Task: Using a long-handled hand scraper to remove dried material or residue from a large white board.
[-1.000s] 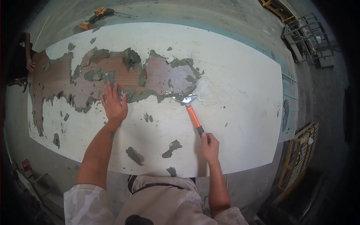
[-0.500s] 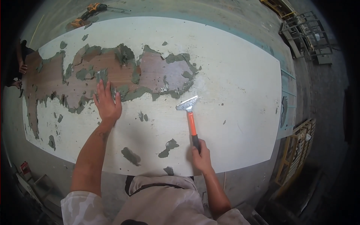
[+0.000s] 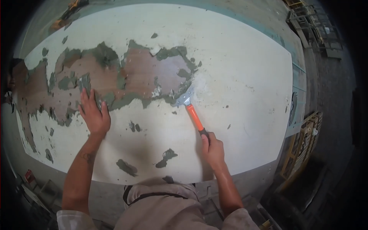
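A large white panel lies in front of me, with a long brown exposed patch edged by ragged grey-green residue. My right hand grips the dark end of a scraper with an orange shaft. Its wide metal head meets the lower right edge of the patch. My left hand rests flat on the panel, fingers spread, with the fingertips beside a grey-green flake. Loose scraps of residue lie on the panel's near side.
At the top left, an orange and black power tool lies beyond the panel. Part of another person shows dimly at the far left edge. A metal frame rack stands at the upper right, and a wooden pallet-like frame at the lower right.
The scraper has moved forward against the residue edge, its head tilting more steeply. My left hand stays flat on the panel. The whole view has shifted somewhat.
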A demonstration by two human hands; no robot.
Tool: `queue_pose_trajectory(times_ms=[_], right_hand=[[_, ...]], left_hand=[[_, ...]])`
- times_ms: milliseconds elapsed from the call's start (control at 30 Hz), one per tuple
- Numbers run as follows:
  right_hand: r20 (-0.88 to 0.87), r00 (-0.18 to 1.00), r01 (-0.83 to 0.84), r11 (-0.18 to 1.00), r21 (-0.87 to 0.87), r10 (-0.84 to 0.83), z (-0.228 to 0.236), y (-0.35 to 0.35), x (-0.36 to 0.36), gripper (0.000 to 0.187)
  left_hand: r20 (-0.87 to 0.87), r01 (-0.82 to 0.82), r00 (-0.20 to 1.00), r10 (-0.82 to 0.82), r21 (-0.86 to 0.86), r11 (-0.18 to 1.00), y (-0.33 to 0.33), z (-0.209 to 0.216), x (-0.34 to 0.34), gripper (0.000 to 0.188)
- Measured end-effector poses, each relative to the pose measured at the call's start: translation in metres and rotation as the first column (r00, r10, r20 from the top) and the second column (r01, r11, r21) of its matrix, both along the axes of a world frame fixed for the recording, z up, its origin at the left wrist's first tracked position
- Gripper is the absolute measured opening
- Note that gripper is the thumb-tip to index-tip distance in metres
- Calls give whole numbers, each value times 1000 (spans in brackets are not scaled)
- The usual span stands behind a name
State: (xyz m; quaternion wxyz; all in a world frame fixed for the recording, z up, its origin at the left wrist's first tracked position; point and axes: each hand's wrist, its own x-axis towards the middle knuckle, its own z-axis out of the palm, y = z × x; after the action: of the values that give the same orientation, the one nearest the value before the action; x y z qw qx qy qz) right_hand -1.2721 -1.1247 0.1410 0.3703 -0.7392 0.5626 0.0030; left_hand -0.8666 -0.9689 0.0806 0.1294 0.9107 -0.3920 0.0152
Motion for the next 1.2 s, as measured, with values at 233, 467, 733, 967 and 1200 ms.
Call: queue_pose_trajectory(times_ms=[233,467,733,967,1200], right_hand=[[174,952,232,965,122,-251,-12,59,42,29],[212,926,275,943,185,-312,-12,60,56,32],[401,873,262,960,99,-279,3,96,43,29],[339,849,383,914,133,-405,-5,158,73,32],[231,866,445,894,48,-443,1,126,80,36]], left_hand=[[44,45,998,-44,-12,999,-5,-2,-2,59],[67,52,996,-51,-25,998,-1,-14,4,58],[81,36,996,-33,-27,999,4,-15,3,57],[74,0,997,2,-20,1000,9,-16,4,60],[29,-9,1000,10,-35,999,9,-13,0,64]])
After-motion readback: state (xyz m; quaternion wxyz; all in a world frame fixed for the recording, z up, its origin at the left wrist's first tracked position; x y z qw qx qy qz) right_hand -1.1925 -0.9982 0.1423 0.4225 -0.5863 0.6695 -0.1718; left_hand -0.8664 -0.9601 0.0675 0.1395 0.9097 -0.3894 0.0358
